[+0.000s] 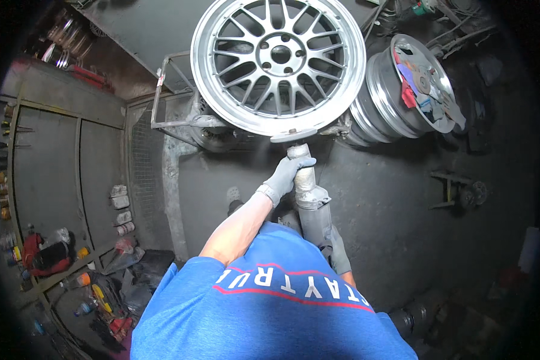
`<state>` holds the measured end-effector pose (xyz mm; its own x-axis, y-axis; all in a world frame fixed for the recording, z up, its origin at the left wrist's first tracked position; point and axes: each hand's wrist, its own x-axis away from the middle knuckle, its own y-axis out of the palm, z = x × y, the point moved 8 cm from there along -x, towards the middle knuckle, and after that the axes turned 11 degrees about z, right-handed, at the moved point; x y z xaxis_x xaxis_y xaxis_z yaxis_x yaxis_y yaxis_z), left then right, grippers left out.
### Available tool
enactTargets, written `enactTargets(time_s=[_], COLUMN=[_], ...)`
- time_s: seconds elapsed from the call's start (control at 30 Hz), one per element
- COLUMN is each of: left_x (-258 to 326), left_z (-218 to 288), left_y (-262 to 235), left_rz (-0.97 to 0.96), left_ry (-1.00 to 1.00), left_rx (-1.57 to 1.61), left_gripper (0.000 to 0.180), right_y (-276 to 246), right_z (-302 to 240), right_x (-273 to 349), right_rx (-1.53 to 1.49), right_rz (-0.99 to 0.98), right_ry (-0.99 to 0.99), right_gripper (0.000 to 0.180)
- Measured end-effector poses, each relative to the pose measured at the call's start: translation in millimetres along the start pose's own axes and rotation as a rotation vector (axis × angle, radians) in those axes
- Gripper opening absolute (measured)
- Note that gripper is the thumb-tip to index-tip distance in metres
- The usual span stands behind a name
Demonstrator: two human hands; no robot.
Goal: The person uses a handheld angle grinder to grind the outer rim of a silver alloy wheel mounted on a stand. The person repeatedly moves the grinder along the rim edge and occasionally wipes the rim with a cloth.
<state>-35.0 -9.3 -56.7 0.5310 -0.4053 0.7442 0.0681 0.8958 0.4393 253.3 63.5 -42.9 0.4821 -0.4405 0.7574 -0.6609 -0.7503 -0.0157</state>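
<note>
Both gloved hands hold a grey, dust-covered angle sander. My left hand wraps round its pale, wrapped front neck, thumb lying across the top. Farther back, my right hand grips the body near its rear end, with its fingers partly hidden. A flat, light-coloured disc sits at the tool's front end, right at the lower lip of a silver multi-spoke wheel rim. Whether disc and rim touch, I cannot tell. The rim stands facing me on a metal frame.
To the right, stacked wheel rims carry cloths and discs on top. A small metal stand is on the floor farther right. Along the left wall are shelves with bottles, white containers and plastic bags.
</note>
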Motion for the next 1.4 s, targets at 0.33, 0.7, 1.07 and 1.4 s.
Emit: enactTargets(time_s=[0.33,0.7,1.07,1.4], left_x=[20.5,23.7,-0.5,-22.6], left_z=[60.3,88.4,-2.2,-24.1], left_y=[-86.3,-95.5,3.5,76.6], left_rz=[0.058,0.135,0.038,-0.113], left_ry=[0.09,0.203,0.065,-0.013], left_rx=[-0.184,-0.181,-0.008,0.242], left_gripper=[0.041,0.03,0.03,0.028], right_y=[105.0,118.9,-23.2,-79.4], right_z=[84.1,70.1,16.9,-108.5], right_x=[0.3,-29.6,-26.5,-14.3], right_rx=[-0.201,-0.159,-0.043,0.277], right_rz=[-0.087,-0.153,-0.027,0.061], right_ry=[0.109,0.096,0.079,-0.059], right_gripper=[0.073,0.072,0.063,0.073])
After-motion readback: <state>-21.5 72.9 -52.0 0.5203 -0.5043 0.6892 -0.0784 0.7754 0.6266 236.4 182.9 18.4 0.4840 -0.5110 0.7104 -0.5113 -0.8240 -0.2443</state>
